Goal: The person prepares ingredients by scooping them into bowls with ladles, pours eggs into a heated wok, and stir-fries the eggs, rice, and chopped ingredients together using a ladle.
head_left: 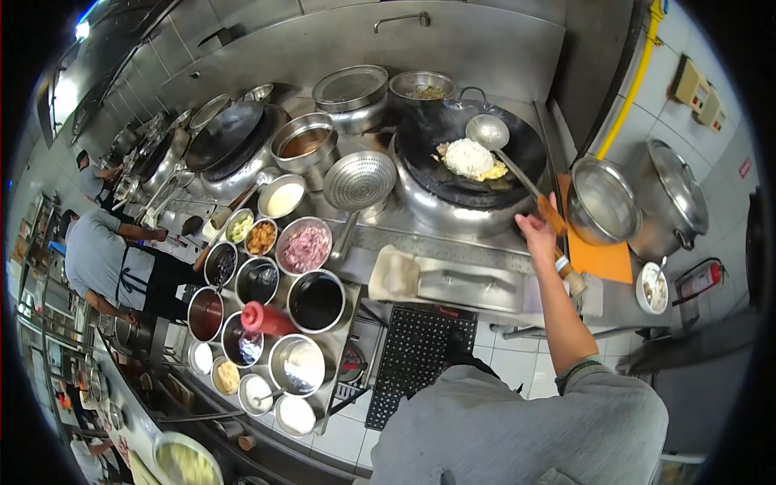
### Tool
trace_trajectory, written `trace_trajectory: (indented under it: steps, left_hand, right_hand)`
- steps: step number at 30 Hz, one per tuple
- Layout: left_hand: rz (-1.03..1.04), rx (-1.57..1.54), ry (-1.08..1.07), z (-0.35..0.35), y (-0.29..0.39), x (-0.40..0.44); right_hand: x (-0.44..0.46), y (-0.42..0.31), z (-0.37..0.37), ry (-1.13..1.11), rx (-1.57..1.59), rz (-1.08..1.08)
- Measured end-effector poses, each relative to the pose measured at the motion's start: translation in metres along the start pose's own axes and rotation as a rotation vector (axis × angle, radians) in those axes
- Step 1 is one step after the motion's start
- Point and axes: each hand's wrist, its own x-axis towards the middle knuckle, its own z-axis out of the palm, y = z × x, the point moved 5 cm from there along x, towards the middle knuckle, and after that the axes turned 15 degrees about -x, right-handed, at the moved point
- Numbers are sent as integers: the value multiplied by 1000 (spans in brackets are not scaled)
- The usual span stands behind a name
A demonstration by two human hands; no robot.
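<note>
My right hand (pixel 536 233) is at the orange-brown handle of a ladle (pixel 552 215), with its fingers closed loosely around it. The ladle's round metal bowl (pixel 487 132) is over the black wok (pixel 420 133). White rice with egg beside it (pixel 469 159) lies in the wok, just below the ladle's bowl. Close to my right wrist is a tool's wooden end (pixel 575 283). My left hand is out of view.
A perforated strainer (pixel 360 179) sits left of the wok. Ingredient pots, including chopped pink food (pixel 305 246), and a red bottle (pixel 271 319) stand lower left. A metal bowl (pixel 602 200) and large pot (pixel 671 198) are right. A co-worker (pixel 109 250) stands far left.
</note>
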Motion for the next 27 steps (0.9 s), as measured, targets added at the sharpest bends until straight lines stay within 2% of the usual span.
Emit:
trace_trajectory:
  steps: [1,2,4,5,6,7,8,9,11,12,15,17,18,19,21,23,24,25,26,27]
  left_hand:
    - [-57,-31,-132,52,-23,-2]
    - [-122,-62,-248,108,-48,-9]
    - [-255,-186,-348,269,-89,-84]
    - [-353,-184,-345,332,-112,-106]
    - [-399,-135,-495,390,-140,-121]
    - [-490,-175,-598,439,-174,-132]
    - [-576,-153,-629,494,-197,-149]
    - [-544,-66,-711,536,-235,-150]
    - [-659,-109,-733,611,-307,-158]
    - [-666,-90,-724,640,-332,-160]
    - [-622,7,-655,698,-408,-147]
    - [-672,7,-580,719,-441,-143]
    - [-689,32,-611,721,-451,-139]
    - [-737,17,-582,717,-448,-144]
    - [-519,135,-758,707,-428,-155]
    - [114,275,-1088,699,-316,-246]
    - [61,271,-1231,694,-281,-292]
    - [377,232,-1363,687,-260,-330]
    - [562,196,-1532,688,-226,-365]
    - [625,169,-1612,688,-219,-386]
  right_hand:
    - [9,-36,-10,100,-23,-167]
    - [25,-63,-15,188,-161,-443]
    - [92,-104,-1,149,-60,-729]
    - [129,-145,1,75,-7,-538]
    - [179,-183,-1,113,-37,-665]
    - [204,-230,-7,190,244,-565]
    - [228,-263,-15,296,336,-436]
    - [249,-290,-23,289,502,-374]
    - [265,-329,-41,153,657,-382]
    - [260,-340,-47,91,660,-395]
    - [253,-309,-6,145,380,-187]
    - [255,-299,30,-29,474,-212]
    - [266,-300,38,-100,518,-256]
    - [269,-298,23,-64,510,-269]
    - [276,-308,-9,5,506,-312]
    - [268,-277,-7,139,300,-220]
    - [272,-270,1,76,422,-223]
    - [279,-271,6,8,544,-232]
    - [287,-278,1,2,531,-214]
    - [286,-283,-6,40,561,-241]
